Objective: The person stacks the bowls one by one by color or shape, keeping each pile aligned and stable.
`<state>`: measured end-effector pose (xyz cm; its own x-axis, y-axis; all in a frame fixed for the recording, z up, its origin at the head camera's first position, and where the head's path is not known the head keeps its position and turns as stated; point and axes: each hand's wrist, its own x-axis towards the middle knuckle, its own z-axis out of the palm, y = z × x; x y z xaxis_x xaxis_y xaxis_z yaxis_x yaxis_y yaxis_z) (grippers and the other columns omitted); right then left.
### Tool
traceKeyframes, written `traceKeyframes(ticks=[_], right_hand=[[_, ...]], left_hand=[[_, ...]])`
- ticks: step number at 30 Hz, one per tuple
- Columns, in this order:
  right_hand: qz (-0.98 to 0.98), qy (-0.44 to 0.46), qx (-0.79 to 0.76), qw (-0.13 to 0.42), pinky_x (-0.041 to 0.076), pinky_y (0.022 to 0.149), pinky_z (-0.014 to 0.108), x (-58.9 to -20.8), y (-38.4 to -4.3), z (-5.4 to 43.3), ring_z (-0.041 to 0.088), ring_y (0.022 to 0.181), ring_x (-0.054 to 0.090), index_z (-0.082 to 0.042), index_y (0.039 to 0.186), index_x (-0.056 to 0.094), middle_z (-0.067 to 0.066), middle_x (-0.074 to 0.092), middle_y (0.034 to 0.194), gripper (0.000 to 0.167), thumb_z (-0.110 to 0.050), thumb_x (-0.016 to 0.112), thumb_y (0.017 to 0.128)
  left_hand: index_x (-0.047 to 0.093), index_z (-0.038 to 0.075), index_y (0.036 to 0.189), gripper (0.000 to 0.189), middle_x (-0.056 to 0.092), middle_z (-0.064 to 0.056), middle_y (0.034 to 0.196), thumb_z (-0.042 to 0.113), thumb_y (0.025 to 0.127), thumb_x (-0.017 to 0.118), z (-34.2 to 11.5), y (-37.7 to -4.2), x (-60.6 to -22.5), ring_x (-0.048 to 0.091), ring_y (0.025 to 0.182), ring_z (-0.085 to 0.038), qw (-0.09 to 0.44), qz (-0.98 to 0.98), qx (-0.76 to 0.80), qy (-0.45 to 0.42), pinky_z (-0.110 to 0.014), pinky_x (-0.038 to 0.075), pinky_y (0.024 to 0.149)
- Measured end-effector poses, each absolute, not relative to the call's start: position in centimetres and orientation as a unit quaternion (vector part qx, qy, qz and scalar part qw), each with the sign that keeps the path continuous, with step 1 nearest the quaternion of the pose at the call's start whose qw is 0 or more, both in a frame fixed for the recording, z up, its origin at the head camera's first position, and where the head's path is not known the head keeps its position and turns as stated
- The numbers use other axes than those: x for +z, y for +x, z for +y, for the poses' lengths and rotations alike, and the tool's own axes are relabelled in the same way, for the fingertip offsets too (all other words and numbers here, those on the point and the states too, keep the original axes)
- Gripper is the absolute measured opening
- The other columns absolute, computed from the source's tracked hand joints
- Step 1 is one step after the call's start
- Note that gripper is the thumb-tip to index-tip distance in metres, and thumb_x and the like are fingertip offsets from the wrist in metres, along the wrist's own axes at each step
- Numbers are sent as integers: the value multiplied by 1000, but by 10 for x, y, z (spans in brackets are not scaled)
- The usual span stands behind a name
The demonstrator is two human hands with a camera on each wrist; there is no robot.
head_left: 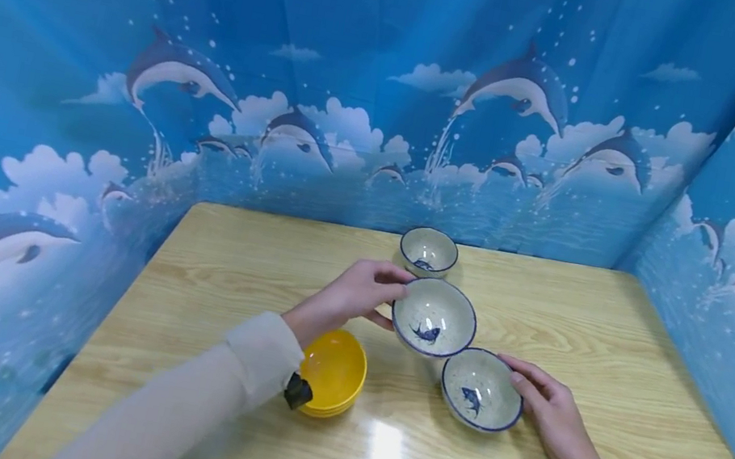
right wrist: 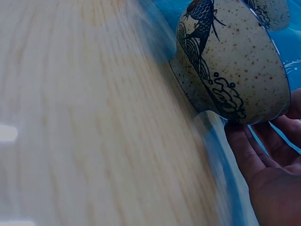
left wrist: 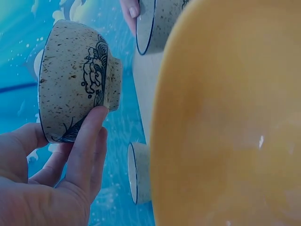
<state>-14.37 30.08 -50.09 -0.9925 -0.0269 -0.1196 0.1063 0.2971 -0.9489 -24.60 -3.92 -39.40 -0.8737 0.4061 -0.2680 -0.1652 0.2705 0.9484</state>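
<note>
My left hand [head_left: 364, 292] grips a speckled ceramic bowl [head_left: 435, 315] by its left side, thumb at the blue rim and fingers beneath. In the left wrist view this bowl [left wrist: 70, 80] is held up off the table. My right hand [head_left: 551, 414] holds a second speckled bowl [head_left: 481, 389] at its right side, thumb on the rim. The right wrist view shows fingertips under that bowl's wall [right wrist: 240, 70]; whether its foot touches the table I cannot tell. Both bowls have a blue fish inside, and their rims nearly meet in the head view.
A third speckled bowl [head_left: 428, 250] stands at the table's back edge. A stack of yellow bowls [head_left: 335, 371] sits beside my left forearm. The wood-grain table [head_left: 644, 377] is bordered by dolphin-printed blue curtains [head_left: 372, 33] behind and at both sides.
</note>
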Motion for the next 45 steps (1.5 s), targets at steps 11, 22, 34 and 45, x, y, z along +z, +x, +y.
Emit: traceKeyframes(ticks=[11, 22, 34, 45], right_hand=[[795, 18, -604, 58, 52, 101, 10, -503, -144, 302, -16, 123, 59, -5, 156, 58, -31, 64, 135, 54, -39, 58, 114], [786, 25, -617, 22, 55, 89, 10, -506, -142, 301, -10, 109, 59, -21, 137, 74, -32, 69, 119, 27, -25, 61, 114], [786, 40, -617, 7, 53, 76, 15, -507, -143, 301, -3, 86, 57, -16, 132, 74, -24, 66, 94, 25, -13, 57, 113], [753, 36, -656, 32, 58, 91, 11, -505, -142, 302, -10, 107, 65, -10, 137, 70, -31, 71, 113, 27, -14, 56, 114]], left_hand=[[73, 14, 138, 31, 70, -10, 140, 15, 108, 68, -11, -239, -400, 70, 110, -27, 256, 763, 587, 85, -47, 70, 82], [73, 10, 138, 31, 71, -9, 136, 12, 107, 68, 11, -232, -410, 70, 108, -22, 265, 768, 575, 101, -37, 70, 72], [73, 10, 137, 30, 71, -7, 134, 13, 107, 69, 28, -228, -414, 73, 107, -23, 277, 759, 582, 90, -37, 70, 75], [76, 10, 130, 25, 74, -4, 121, 13, 106, 72, 41, -219, -423, 72, 103, -20, 275, 762, 579, 88, -47, 70, 82]])
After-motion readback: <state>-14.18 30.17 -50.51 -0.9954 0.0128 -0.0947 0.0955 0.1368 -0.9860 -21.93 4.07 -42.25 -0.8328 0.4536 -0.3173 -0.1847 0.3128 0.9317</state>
